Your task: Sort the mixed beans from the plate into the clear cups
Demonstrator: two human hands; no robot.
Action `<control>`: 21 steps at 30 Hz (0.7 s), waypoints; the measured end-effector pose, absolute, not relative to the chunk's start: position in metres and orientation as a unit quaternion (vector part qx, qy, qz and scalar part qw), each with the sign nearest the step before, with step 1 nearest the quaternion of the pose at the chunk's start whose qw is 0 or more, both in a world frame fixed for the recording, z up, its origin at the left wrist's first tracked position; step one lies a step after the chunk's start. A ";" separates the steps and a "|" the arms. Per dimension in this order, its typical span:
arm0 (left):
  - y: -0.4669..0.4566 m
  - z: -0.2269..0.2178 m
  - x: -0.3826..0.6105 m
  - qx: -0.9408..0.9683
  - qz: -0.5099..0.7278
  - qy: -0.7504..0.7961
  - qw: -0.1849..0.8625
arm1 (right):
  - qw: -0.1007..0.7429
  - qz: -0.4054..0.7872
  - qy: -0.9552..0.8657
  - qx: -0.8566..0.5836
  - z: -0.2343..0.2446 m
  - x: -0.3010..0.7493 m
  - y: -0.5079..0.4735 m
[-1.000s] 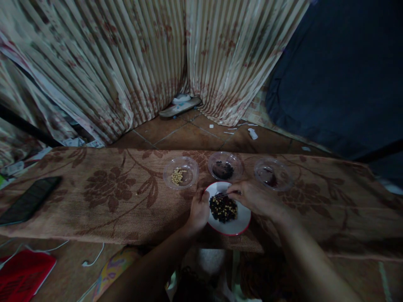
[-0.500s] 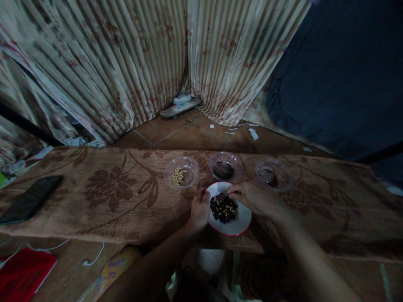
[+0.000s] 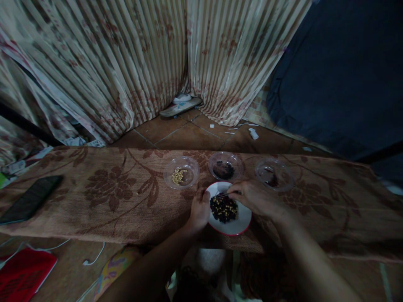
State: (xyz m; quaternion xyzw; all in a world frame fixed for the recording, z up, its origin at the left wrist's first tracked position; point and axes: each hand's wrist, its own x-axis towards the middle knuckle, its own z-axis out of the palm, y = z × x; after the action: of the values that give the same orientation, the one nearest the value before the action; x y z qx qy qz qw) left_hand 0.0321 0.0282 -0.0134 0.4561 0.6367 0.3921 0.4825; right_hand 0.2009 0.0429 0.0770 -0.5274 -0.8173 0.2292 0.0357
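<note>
My left hand (image 3: pixel 200 209) grips the left rim of a white plate (image 3: pixel 243 219) with a red edge. On the plate lies a heap of dark beans mixed with pale yellow ones (image 3: pixel 223 208). My right hand (image 3: pixel 248 195) is closed on thin metal tweezers (image 3: pixel 223 195), whose tips reach into the upper part of the heap. Whether a bean sits between the tips is too small to tell. Behind the plate stand a clear bowl of yellow beans (image 3: pixel 179 176), a clear bowl with dark beans (image 3: pixel 225 168) and a third clear bowl (image 3: pixel 274 174) with a few dark reddish ones.
A patterned brown cloth (image 3: pixel 110 209) covers the long table. At its left end lies a dark phone (image 3: pixel 31 199). Beyond the table, a skateboard (image 3: pixel 180 108) and a small white bottle (image 3: pixel 253 134) are on the tiled floor. A red bag (image 3: pixel 27 274) lies at lower left.
Almost nothing differs. My right hand and the tweezers stay over the upper part of the heap, and my left hand keeps its hold on the plate.
</note>
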 end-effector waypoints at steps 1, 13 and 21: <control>0.028 -0.014 0.032 0.457 0.394 0.635 0.482 | 0.035 0.229 -0.818 -0.526 0.078 0.201 0.043; 0.028 -0.016 0.032 0.461 0.394 0.631 0.484 | 0.084 0.269 -0.807 -0.519 0.071 0.210 0.045; 0.027 -0.018 0.032 0.457 0.401 0.632 0.481 | 0.234 0.312 -0.752 -0.532 0.072 0.216 0.052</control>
State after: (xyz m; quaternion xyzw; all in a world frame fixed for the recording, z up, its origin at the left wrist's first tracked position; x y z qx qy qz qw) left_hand 0.0320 0.0268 -0.0181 0.4567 0.6321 0.4010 0.4807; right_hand 0.2159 0.0525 0.0721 -0.5316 -0.7519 0.3123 0.2337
